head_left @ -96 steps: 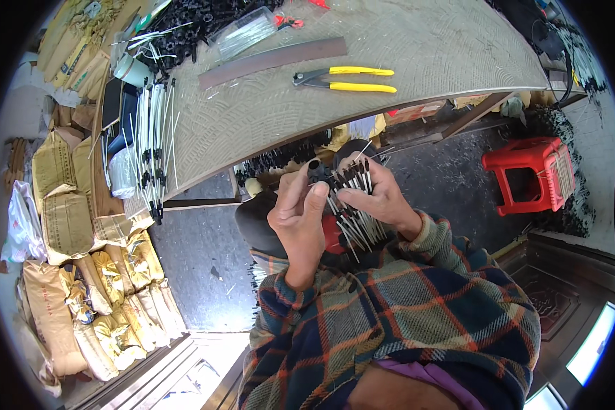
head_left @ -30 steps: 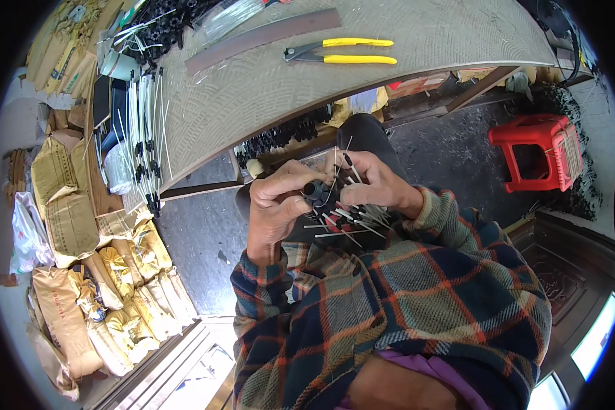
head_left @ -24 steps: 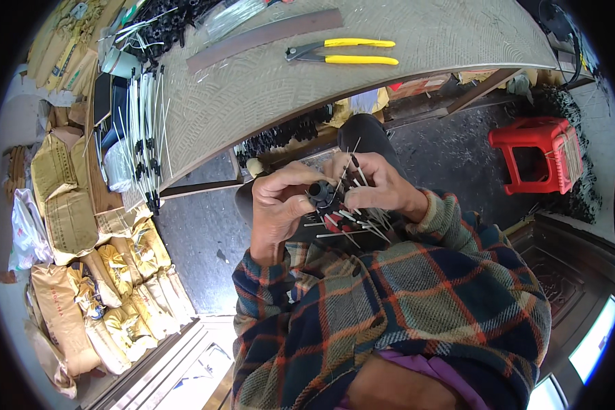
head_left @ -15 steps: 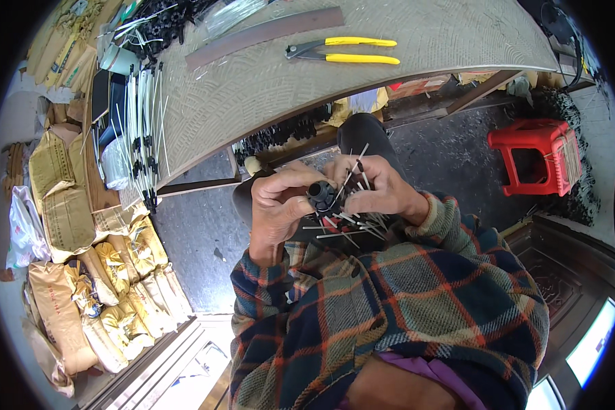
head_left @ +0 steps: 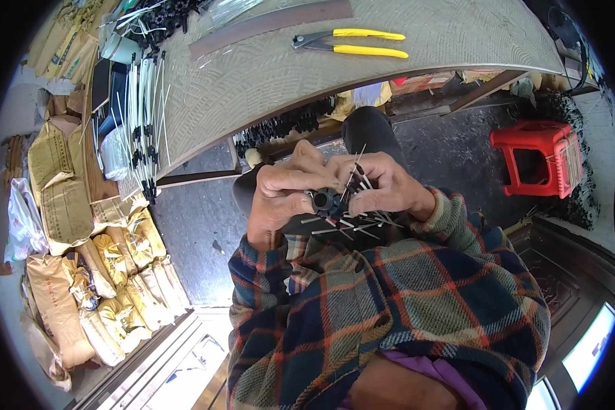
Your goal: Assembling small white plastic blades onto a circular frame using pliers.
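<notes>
Between my two hands, over my lap, is a small black round hub (head_left: 323,201) with a hole in its end. My left hand (head_left: 283,195) is closed on it, thumb at the near side and fingers curled beyond. My right hand (head_left: 383,188) is closed at the hub's right side, pinching thin rods (head_left: 360,175), dark and pale, that stick up between thumb and fingers. Several white rods (head_left: 342,229) fan out below the hub toward my jacket. Where the rods meet the hub is hidden by my fingers.
Yellow-handled cutting pliers (head_left: 352,42) and a long brown strip (head_left: 270,29) lie on the patterned table (head_left: 253,89). A bundle of white rods with black ends (head_left: 142,126) rests at its left edge. Brown paper packages (head_left: 61,314) pile up at left; a red stool (head_left: 531,154) stands right.
The hub has turned so its open end faces up more squarely. Both hands have shifted slightly right, still gripping, and the whole view has moved a little.
</notes>
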A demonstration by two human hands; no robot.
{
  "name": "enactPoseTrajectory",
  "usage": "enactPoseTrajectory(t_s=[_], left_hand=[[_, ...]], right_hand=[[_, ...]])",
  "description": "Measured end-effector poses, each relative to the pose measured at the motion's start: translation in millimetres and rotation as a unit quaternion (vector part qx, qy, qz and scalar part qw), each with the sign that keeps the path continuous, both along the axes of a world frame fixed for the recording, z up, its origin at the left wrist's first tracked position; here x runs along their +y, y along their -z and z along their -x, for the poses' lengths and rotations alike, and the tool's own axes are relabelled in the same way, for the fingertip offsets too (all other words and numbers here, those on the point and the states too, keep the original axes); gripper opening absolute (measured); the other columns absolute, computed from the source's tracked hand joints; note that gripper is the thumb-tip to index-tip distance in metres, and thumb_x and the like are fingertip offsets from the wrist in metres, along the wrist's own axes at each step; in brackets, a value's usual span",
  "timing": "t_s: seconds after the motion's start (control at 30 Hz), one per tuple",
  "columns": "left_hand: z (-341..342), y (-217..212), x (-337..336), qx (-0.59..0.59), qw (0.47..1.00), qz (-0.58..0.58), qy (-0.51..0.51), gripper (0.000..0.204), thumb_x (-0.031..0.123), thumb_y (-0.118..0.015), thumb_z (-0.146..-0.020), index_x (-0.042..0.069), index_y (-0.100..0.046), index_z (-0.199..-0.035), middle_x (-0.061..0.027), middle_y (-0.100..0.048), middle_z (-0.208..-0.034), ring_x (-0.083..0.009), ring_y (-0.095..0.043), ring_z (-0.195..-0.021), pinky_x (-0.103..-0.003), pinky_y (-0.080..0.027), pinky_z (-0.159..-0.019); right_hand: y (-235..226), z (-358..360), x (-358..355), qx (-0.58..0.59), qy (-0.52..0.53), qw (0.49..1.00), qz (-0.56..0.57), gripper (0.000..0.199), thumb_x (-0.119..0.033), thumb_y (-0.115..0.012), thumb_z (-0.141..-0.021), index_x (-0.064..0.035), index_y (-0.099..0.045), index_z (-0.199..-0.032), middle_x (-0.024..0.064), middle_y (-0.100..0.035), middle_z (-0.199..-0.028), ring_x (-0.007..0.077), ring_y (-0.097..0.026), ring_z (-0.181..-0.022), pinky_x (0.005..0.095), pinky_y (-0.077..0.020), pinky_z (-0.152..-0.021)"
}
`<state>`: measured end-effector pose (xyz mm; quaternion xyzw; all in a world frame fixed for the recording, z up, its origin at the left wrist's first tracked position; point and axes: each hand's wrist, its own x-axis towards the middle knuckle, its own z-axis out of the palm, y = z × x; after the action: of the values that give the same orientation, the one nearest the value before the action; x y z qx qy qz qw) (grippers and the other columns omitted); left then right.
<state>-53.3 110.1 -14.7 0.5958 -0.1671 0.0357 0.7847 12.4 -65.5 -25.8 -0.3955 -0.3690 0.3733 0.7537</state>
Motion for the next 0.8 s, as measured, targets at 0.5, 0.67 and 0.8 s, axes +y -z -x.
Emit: enactPoseTrajectory(t_s=[0.5, 0.67, 0.8], left_hand=[[-7, -51, -30, -0.037, 0.978, -0.155, -0.136, 0.054, 0.022, -0.066, -0.075, -0.003, -0.05, -0.12, -0.0159, -0.052, -0.117, -0.0281, -0.04, -0.119, -0.038, -0.029, -0.1], [8, -37, -54, 0.1, 0.971, -0.07, -0.207, 0.041, 0.003, -0.062, -0.075, -0.005, -0.054, -0.115, -0.0139, -0.052, -0.12, -0.0257, -0.041, -0.12, -0.035, -0.028, -0.099], [7, -17, -53, 0.116, 0.96, -0.029, -0.252, 0.035, 0.006, -0.059, -0.08, -0.007, -0.054, -0.113, -0.0159, -0.05, -0.121, -0.0224, -0.042, -0.117, -0.032, -0.03, -0.097]], right_hand=[[-46, -16, -29, -0.236, 0.183, 0.954, 0.02, 0.025, -0.006, -0.07, -0.07, -0.0027, -0.045, -0.07, 0.0174, -0.053, -0.098, 0.0187, -0.052, -0.079, 0.0287, -0.0405, -0.069], [-29, -3, -18, -0.291, 0.313, 0.904, 0.025, 0.024, -0.007, -0.069, -0.073, -0.0023, -0.045, -0.075, 0.0167, -0.054, -0.097, 0.0204, -0.054, -0.088, 0.0309, -0.0417, -0.075], [-17, -2, -7, -0.23, 0.303, 0.923, 0.055, 0.022, -0.007, -0.067, -0.076, -0.002, -0.046, -0.078, 0.0149, -0.054, -0.1, 0.0202, -0.053, -0.092, 0.0314, -0.0415, -0.078]])
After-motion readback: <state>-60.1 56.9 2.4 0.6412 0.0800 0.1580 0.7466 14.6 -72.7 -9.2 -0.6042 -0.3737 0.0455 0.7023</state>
